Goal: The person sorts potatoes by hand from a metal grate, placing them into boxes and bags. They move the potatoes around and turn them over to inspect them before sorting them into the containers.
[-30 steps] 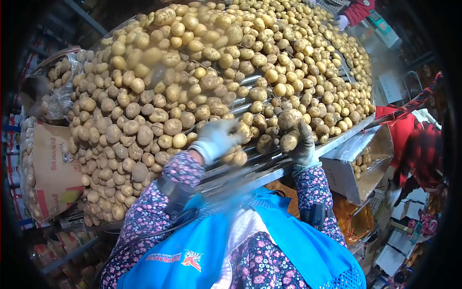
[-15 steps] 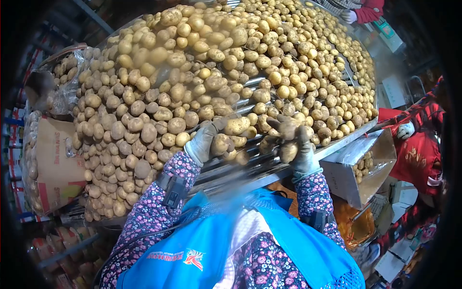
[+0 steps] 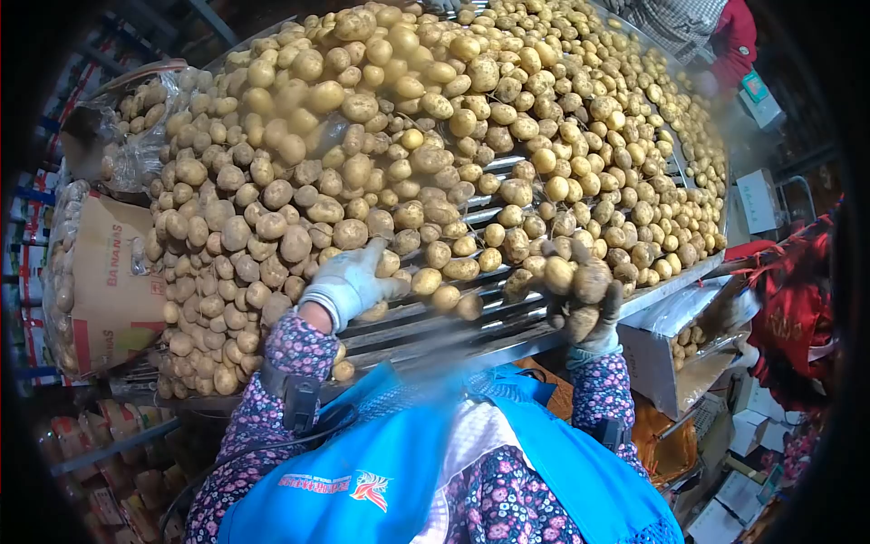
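Note:
Potatoes (image 3: 294, 245) lie heaped over a slatted metal table (image 3: 408, 335). My left hand (image 3: 352, 283), in a pale glove, rests palm down at the near edge of the heap, its fingers spread, with potatoes beside and under the fingertips. On the right, my right hand (image 3: 594, 322) wears a dirty glove and is turned up, fingers curled around several potatoes (image 3: 591, 281) above the table's near edge. Bare slats show between the two hands.
A cardboard box of potatoes (image 3: 113, 281) stands at the left, with a plastic-lined one (image 3: 136, 136) behind it. Another open box (image 3: 666, 358) sits beyond the table's right edge. Co-workers in red stand at the top right (image 3: 736, 41) and right (image 3: 797, 317).
My left hand has moved left and its fingers have spread away from the potatoes it was at. My right hand has shifted right and slightly down, still with potatoes.

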The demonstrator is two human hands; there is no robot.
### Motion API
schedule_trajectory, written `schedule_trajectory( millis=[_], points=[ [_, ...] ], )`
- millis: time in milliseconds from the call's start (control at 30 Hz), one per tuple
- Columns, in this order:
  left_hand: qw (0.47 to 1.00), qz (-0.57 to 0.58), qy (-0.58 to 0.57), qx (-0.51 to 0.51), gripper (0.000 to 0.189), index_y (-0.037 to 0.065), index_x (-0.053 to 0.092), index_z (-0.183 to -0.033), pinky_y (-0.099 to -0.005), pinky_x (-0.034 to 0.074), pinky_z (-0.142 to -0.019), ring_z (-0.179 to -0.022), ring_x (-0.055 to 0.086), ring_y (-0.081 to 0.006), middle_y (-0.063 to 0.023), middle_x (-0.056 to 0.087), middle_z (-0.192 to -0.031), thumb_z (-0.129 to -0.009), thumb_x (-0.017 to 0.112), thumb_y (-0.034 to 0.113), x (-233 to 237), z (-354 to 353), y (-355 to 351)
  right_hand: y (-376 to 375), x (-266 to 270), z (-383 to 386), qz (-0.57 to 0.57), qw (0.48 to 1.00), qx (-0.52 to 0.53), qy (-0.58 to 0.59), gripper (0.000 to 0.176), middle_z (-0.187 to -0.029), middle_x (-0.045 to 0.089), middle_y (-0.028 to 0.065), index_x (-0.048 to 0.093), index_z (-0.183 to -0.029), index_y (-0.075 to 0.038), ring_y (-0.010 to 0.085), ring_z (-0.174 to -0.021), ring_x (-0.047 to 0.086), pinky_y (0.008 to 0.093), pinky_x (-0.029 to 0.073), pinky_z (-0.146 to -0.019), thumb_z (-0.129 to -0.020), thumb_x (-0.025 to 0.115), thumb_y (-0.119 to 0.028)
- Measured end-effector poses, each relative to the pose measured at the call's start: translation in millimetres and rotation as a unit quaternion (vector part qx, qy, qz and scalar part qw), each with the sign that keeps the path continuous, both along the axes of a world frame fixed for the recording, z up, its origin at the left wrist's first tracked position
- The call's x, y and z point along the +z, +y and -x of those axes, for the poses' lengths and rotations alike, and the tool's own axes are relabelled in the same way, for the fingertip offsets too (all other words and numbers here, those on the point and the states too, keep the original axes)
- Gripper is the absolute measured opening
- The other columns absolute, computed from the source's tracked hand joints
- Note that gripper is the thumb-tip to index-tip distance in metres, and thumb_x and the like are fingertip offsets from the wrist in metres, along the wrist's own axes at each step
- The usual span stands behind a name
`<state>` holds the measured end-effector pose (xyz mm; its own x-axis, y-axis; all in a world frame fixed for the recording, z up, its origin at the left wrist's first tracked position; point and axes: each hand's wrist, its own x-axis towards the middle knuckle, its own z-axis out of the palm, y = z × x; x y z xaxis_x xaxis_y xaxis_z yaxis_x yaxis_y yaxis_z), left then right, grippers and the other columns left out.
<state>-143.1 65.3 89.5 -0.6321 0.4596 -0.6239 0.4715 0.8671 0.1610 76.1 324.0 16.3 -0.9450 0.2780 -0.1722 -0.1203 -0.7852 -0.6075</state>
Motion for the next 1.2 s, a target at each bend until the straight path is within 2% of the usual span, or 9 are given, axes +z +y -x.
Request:
schedule_trajectory(
  millis=[167, 300, 433, 533, 633, 767, 900, 1033, 1200],
  points=[
    [0.981, -0.059, 0.184, 0.023, 0.042, 0.011, 0.06, -0.116, -0.0443, 0.05, -0.092, -0.103, 0.067, -0.0309, -0.013, 0.066, -0.117, -0.09, 0.056, 0.043, 27.1, 29.3, 32.3, -1.7, -21.6, -5.0, -0.015, 0.999, -0.04, -0.028, 0.097, -0.143, 0.047, 0.0183, 0.035, -0.148, -0.007, 0.029, -0.107, 0.064, 0.0261, 0.054, -0.05, -0.081, 0.058, -0.074],
    [0.959, -0.079, 0.246, -0.119, 0.049, 0.013, 0.052, -0.137, -0.0433, 0.052, -0.092, -0.11, 0.065, -0.0278, -0.0119, 0.06, -0.133, -0.092, 0.053, 0.033, -7.9, 69.7, 102.3, -17.9, -9.0, 5.9, -0.047, 0.998, 0.041, -0.01, 0.109, -0.122, 0.059, 0.015, 0.039, -0.141, 0.011, 0.0173, -0.098, 0.065, 0.0281, 0.059, -0.058, -0.075, 0.066, -0.072],
    [0.93, 0.001, 0.309, -0.201, 0.05, 0.01, 0.051, -0.137, -0.0442, 0.051, -0.091, -0.111, 0.064, -0.0302, -0.0158, 0.058, -0.135, -0.092, 0.055, 0.03, -53.7, 92.9, 145.5, -18.0, -15.1, -3.4, -0.071, 0.997, 0.018, -0.024, 0.109, -0.15, 0.041, 0.0165, 0.036, -0.146, 0.003, 0.022, -0.11, 0.061, 0.027, 0.059, -0.07, -0.072, 0.07, -0.069],
    [0.96, -0.256, 0.077, -0.084, 0.052, 0.002, 0.049, -0.138, -0.0415, 0.051, -0.093, -0.109, 0.065, -0.0329, -0.0206, 0.063, -0.125, -0.094, 0.058, 0.028, -38.1, 111.4, 129.5, -8.3, -6.8, -23.8, -0.076, 0.996, 0.004, -0.054, 0.109, -0.151, 0.041, 0.0189, 0.041, -0.143, 0.003, 0.0192, -0.105, 0.063, 0.0256, 0.057, -0.063, -0.069, 0.069, -0.071],
    [0.67, -0.508, -0.474, 0.261, 0.044, -0.001, 0.06, -0.122, -0.0295, 0.06, -0.065, -0.079, 0.071, -0.0218, -0.0148, 0.069, -0.105, -0.097, 0.057, 0.036, -28.2, 81.5, 123.2, -7.2, -21.0, -37.7, -0.046, 0.998, -0.031, -0.009, 0.1, -0.154, 0.033, 0.0226, 0.04, -0.145, 0.0, 0.0237, -0.11, 0.062, 0.028, 0.059, -0.065, -0.076, 0.068, -0.066],
    [0.507, -0.469, -0.664, 0.286, 0.053, 0.002, 0.047, -0.137, -0.034, 0.06, -0.044, -0.069, 0.07, -0.0259, -0.0196, 0.066, -0.113, -0.1, 0.05, 0.041, -62.8, 45.7, 144.4, -21.2, -23.5, -37.0, 0.061, 0.993, -0.067, 0.073, 0.079, -0.159, 0.022, 0.0222, 0.04, -0.147, -0.009, 0.0275, -0.115, 0.06, 0.0356, 0.061, -0.067, -0.086, 0.065, -0.053],
    [0.549, -0.481, -0.594, 0.338, 0.051, 0.011, 0.049, -0.138, -0.029, 0.054, -0.041, -0.067, 0.068, -0.0235, -0.0143, 0.068, -0.109, -0.1, 0.05, 0.044, -62.2, -19.2, 160.9, -33.4, -10.6, -24.2, 0.079, 0.994, -0.059, 0.048, 0.086, -0.158, 0.029, 0.0165, 0.034, -0.15, -0.008, 0.03, -0.128, 0.051, 0.0366, 0.061, -0.072, -0.086, 0.064, -0.058],
    [0.511, -0.554, -0.599, 0.271, 0.043, 0.005, 0.058, -0.123, -0.0348, 0.059, -0.08, -0.09, 0.067, -0.0193, -0.0077, 0.065, -0.107, -0.102, 0.046, 0.04, -59.3, -51.9, 163.8, -50.2, 10.8, -5.2, 0.099, 0.985, -0.099, -0.098, 0.099, -0.145, 0.045, 0.0097, 0.032, -0.152, -0.015, 0.0246, -0.13, 0.049, 0.0429, 0.049, -0.099, -0.078, 0.064, -0.073],
    [0.649, -0.529, -0.484, 0.255, 0.046, -0.001, 0.053, -0.132, -0.0373, 0.056, -0.092, -0.108, 0.064, -0.0231, -0.0126, 0.063, -0.122, -0.103, 0.043, 0.033, -53.6, -48.5, 155.5, -42.0, -45.1, 16.5, 0.252, 0.961, -0.012, 0.112, 0.071, -0.136, 0.056, 0.0064, 0.04, -0.148, -0.016, 0.0203, -0.113, 0.063, 0.0402, 0.06, -0.079, -0.091, 0.063, -0.053]
  ],
)
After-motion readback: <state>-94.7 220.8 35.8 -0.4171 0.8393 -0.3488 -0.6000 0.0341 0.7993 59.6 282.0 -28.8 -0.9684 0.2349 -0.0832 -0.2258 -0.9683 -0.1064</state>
